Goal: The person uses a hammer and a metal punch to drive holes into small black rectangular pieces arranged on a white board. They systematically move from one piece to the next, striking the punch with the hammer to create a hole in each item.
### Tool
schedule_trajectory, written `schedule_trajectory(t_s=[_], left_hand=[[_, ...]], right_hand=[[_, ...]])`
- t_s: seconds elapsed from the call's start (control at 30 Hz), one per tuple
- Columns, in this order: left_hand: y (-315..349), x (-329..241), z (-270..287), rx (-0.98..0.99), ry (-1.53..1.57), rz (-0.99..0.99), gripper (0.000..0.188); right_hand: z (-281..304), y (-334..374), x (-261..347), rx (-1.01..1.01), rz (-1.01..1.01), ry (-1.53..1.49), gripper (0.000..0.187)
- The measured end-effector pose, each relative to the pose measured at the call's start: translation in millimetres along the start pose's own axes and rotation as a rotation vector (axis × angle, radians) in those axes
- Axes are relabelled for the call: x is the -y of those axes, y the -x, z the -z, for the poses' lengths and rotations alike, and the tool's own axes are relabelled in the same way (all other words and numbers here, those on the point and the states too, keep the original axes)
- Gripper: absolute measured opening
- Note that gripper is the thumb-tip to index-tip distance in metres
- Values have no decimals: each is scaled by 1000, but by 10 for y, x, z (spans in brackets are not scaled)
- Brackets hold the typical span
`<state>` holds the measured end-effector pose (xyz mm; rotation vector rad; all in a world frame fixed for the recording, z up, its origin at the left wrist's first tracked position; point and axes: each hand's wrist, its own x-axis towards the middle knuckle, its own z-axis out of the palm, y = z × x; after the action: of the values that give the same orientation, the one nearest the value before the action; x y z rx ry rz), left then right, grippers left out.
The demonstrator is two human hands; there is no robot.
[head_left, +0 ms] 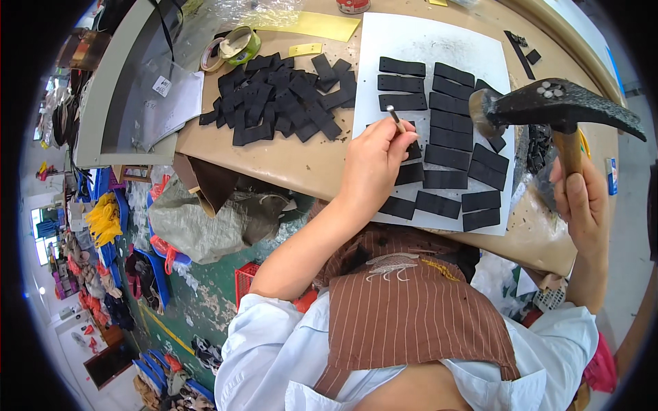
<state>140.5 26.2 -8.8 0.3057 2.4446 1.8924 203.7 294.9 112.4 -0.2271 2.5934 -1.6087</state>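
Observation:
My left hand (373, 164) pinches a thin metal punch (393, 114), its bright butt end up, over the white board (439, 38). The punch's lower tip is hidden by my fingers. Beneath that hand lies a partly covered black strip. Rows of short flat black strips (449, 157) cover the board, several with small holes. Raised at the right, my right hand (582, 198) grips a hammer (548, 106) by its wooden handle; its dark head hangs above the board's right edge, apart from the punch. Left of the board is a loose pile of similar black strips (274, 99).
Tape rolls (240, 45) and a yellow strip (322, 29) lie behind the pile. A red can (353, 5) stands at the far edge. A grey metal frame (103, 116) borders the table's left. Small black pieces (538, 147) lie right of the board. A sack (199, 219) sits below the table.

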Motion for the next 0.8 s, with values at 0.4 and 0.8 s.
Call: schedule_trajectory(t_s=[0.4,0.8], left_hand=[[-24,-36,-49,-22,-28,26,12],[72,31,-87,-131,-487,-335,9]], right_hand=[[280,-149,56,-88,131,34,37],[-38,-494,187,190,128,259,30]])
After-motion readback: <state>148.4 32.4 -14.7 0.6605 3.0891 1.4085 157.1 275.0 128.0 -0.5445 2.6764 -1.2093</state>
